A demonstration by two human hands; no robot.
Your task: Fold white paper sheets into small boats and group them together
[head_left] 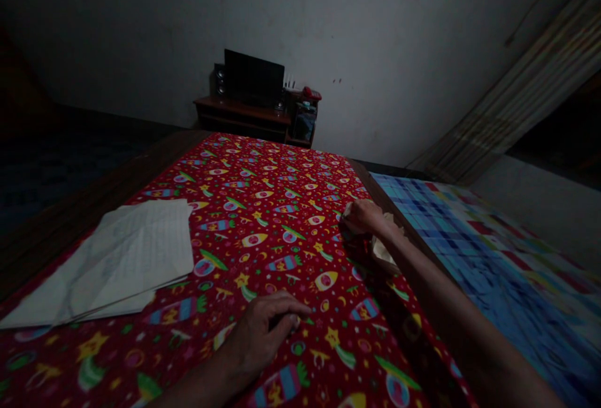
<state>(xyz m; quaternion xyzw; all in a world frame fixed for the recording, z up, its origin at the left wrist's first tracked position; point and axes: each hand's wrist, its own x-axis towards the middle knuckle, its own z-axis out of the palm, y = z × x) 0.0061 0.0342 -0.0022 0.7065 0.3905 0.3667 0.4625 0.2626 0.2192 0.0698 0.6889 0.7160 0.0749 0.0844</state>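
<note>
The red printed cloth (263, 223) is spreading out beneath both your hands, narrowing toward its far edge, where the dark desk (241, 111) and its black monitor (253, 77) are standing beyond it. Past the right edge of the cloth, blue checked bedding (451, 226) is lying lower than your arm, and a strip of dark wood (141, 167) is running along the left edge. The sheets of paper (136, 245) are lying flat on the left side of the cloth, overlapping unevenly, with the lowest one poking out toward you; they are resting to the left of your left hand, apart from it. Between them and your right hand, a broad stretch of printed fabric is showing, continuing on to the far edge.

Your right hand (364, 215) is reaching over the right side of the cloth, near that edge, its fingers curling down against something pale; you are hiding the contact, so whether they are gripping it cannot be told. A pale, crumpled bundle (384, 255) is sitting on the cloth just behind those knuckles, partly passing under your forearm. Your left hand (265, 323) is resting low on the near middle of the cloth, its fingers loosely bending and its thumb standing slightly apart, with only fabric showing beneath.
</note>
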